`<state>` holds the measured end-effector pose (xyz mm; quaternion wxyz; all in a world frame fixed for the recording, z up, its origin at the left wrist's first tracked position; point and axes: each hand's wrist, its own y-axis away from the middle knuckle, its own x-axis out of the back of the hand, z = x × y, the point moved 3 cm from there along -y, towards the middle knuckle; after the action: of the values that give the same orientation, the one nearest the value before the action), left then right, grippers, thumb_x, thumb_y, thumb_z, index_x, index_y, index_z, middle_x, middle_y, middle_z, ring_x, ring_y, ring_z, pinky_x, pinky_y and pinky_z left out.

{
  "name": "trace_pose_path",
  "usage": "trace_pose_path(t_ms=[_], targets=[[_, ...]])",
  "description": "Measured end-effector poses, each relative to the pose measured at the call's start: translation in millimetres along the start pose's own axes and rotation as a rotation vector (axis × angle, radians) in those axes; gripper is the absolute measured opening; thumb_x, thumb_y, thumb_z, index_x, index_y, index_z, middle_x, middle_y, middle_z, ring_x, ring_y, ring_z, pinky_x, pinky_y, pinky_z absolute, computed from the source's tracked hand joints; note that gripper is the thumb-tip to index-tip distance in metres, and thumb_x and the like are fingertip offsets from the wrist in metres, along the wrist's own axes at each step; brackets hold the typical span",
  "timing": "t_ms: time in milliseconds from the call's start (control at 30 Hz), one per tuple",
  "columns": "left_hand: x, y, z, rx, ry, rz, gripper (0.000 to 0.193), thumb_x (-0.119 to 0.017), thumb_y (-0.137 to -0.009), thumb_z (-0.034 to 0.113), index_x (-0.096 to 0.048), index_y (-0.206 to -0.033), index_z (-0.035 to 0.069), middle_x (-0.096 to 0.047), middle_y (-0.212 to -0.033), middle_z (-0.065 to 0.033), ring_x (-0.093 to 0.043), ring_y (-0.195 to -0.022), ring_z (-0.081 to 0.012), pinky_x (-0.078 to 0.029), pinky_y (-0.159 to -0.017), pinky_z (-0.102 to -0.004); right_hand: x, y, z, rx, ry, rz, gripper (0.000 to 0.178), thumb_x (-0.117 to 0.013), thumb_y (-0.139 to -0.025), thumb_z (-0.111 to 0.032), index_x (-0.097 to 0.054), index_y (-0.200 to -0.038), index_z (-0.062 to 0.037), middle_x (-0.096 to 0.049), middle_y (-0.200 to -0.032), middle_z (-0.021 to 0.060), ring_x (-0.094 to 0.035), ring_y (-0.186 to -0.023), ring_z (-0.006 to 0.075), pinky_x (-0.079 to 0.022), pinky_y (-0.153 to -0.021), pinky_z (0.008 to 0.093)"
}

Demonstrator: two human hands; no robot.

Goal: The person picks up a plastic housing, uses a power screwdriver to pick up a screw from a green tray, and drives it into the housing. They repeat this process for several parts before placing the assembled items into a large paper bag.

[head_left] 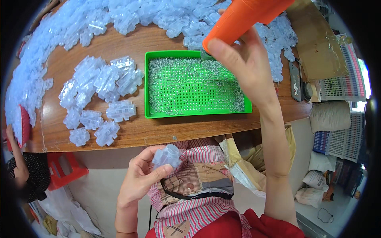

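My left hand [137, 176] holds a clear plastic part [166, 156] between thumb and fingers, just off the table's front edge. In my right hand [254, 69] is an orange power screwdriver [242, 20], gripped near its nose. Its dark tip [205, 54] points down at the back of a green tray [198, 114]; I cannot tell whether it touches anything. Many small silvery screws [168, 65] are scattered over the tray's perforated floor.
Left of the tray lies a loose group of clear plastic parts [107, 81]. A large heap of them [131, 14] covers the table's [158, 131] back and left. A co-worker's arm [14, 142] is beside a red basket [24, 125]; a red stool [67, 170] stands below.
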<state>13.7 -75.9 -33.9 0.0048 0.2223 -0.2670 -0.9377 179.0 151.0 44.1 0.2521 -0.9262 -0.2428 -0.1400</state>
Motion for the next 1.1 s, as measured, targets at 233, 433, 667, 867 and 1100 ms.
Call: trace_pose_path(t_ms=[233, 433, 667, 867, 1100], targets=[[-32, -26, 12, -0.097, -0.042, -0.036, 0.066, -0.069, -0.078, -0.007, -0.032, -0.132, 0.002, -0.062, -0.107, -0.0116, -0.061, -0.099, -0.0150, -0.050, -0.088, -0.0270, -7, 85, -49, -0.360, 0.181, -0.130, 0.062, -0.073, -0.077, -0.029, -0.047, -0.126, -0.0011, -0.053, -0.103, 0.0117, -0.050, -0.079, 0.0200, -0.045, -0.072, 0.0297], [-62, -37, 4, -0.134, -0.189, -0.220, 0.066, -0.070, -0.081, 0.001, -0.025, -0.130, 0.002, -0.060, -0.112, -0.0197, -0.063, -0.099, -0.0205, -0.053, -0.086, -0.0314, 25, 135, -50, -0.669, 0.039, -0.316, 0.037, -0.073, -0.076, -0.009, -0.060, -0.110, -0.0018, -0.060, -0.092, 0.0058, -0.060, -0.072, 0.0095, -0.048, -0.061, 0.0239], [-47, -33, -41, -0.185, -1.307, -0.340, 0.018, -0.061, -0.086, 0.017, -0.059, -0.091, 0.000, -0.065, -0.084, -0.0187, -0.063, -0.077, -0.0377, -0.051, -0.066, -0.0441, 56, 185, -50, -0.706, 0.626, -0.264, 0.027, -0.065, -0.080, -0.019, -0.062, -0.101, -0.0039, -0.058, -0.094, 0.0151, -0.055, -0.091, 0.0332, -0.045, -0.080, 0.0397], [-50, -20, -14, -0.206, -1.198, -0.418, 0.021, -0.062, -0.086, 0.020, -0.060, -0.097, 0.001, -0.065, -0.083, -0.0177, -0.064, -0.074, -0.0346, -0.051, -0.065, -0.0417, -73, 228, 28, -0.753, 0.423, -0.201, 0.025, -0.051, -0.086, -0.014, -0.062, -0.093, 0.0073, -0.060, -0.076, 0.0293, -0.061, -0.072, 0.0429, -0.050, -0.068, 0.0488], [-12, 5, 42, -0.098, -1.073, -0.143, 0.025, -0.067, -0.084, 0.018, -0.062, -0.104, 0.002, -0.065, -0.080, -0.0100, -0.062, -0.064, -0.0225, -0.049, -0.059, -0.0316, -116, 235, 87, -0.620, 0.679, -0.106, 0.022, -0.058, -0.070, -0.019, -0.067, -0.061, -0.0013, -0.060, -0.060, 0.0228, -0.061, -0.058, 0.0397, -0.048, -0.057, 0.0515]])
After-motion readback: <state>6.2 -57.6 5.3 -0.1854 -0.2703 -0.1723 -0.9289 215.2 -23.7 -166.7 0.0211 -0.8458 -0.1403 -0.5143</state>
